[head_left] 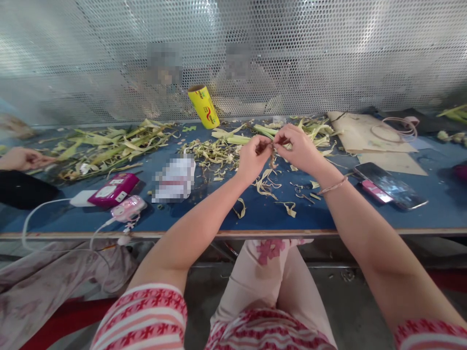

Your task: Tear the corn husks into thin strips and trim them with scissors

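Observation:
Over the blue table [204, 214], my left hand [254, 158] and my right hand [297, 148] meet, fingertips pinched close together. Between them hangs a small brownish piece of plant [273, 158], partly hidden by the fingers. Both hands are closed on it. Beneath and behind them lie pale green leaf strips [233, 138] and a heap of small shredded bits [215, 153]. Curled dry peelings [266, 187] are scattered nearer the front edge.
A yellow tube [204, 107] stands tilted by the perforated metal panel [292, 73]. At left are a person's hand [25, 159], a leaf pile [120, 146] and a magenta power bank [116, 189]. At right lie a phone [390, 184] and brown paper [368, 133].

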Available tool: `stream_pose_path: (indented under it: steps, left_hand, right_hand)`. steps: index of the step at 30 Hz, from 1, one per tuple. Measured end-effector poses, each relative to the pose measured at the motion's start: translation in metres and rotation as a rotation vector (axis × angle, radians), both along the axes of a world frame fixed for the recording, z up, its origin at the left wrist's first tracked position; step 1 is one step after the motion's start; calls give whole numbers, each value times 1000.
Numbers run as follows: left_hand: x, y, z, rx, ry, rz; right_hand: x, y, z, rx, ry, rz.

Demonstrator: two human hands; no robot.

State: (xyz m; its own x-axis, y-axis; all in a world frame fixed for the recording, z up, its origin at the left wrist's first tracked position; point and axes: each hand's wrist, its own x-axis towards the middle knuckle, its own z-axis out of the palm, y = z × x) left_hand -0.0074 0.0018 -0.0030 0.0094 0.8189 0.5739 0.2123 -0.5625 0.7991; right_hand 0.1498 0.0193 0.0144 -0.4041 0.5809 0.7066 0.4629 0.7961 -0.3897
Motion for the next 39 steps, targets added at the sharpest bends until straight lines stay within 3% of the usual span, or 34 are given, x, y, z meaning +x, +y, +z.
stream_pose_path:
  steps: [8,21,29,34,39]
  left_hand:
    - [-1,3,-3,22,16,-32]
    - [-2,5,-6,28,34,-40]
    - [0,-3,-1,-41,-17,-55]
    - [2,-1,-3,-139,-112,-124]
    - [5,2,-4,-387,-321,-255]
  right_hand:
    - [4,-9,9,-79,29,37]
    - [9,-9,11,88,-129,19]
    - [8,-7,9,69,-149,-13]
    - [8,0,3,55,-137,-31]
    - [5,1,-2,26,-97,-76]
